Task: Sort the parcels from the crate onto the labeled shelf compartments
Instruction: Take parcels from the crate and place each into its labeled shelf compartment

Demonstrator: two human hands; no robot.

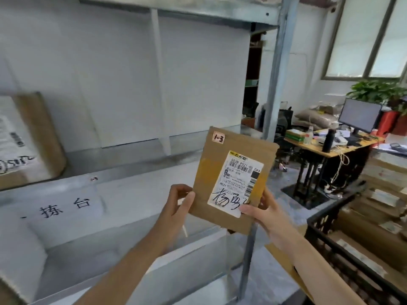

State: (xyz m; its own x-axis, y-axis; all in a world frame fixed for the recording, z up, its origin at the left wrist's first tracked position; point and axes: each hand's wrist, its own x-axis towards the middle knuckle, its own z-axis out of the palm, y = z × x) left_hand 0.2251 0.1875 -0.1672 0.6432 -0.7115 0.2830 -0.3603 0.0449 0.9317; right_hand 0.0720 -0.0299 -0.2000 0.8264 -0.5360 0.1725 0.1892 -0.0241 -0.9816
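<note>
Head view: flat brown parcel [209,172] raised upright in front of the metal shelf [143,159], clear of every surface and held between both hands. Left grip [178,205] pinching the lower left edge. Right grip [262,214] closed on the lower right corner, thumb lying across the bottom of the white shipping label [240,181]. Handwritten "1-3" sticker [218,137] at the parcel's top left corner, facing the camera. Judged to be the reading step: parcel out of the crate, code in plain sight, placement not yet begun. Calls next for finding the compartment marked to match, then passing the parcel over the shelf's front lip and letting go with both grips. Small tag [94,178] on that lip, up and left of the left grip, too small to read. Open bay behind and above the grips, split by a thin upright divider [161,84], with ample room on either side. Large carton [33,137] standing well to the left of the left grip. Edges to mind: grey corner post [273,84] above and behind the right grip, close by the parcel's right edge, and the shelf lip below the likely path. Black crate [326,219], holding more parcels, low and right of the right grip, near the forearm. Cluttered tabletop [312,146] with a monitor well beyond, right of the post.
</note>
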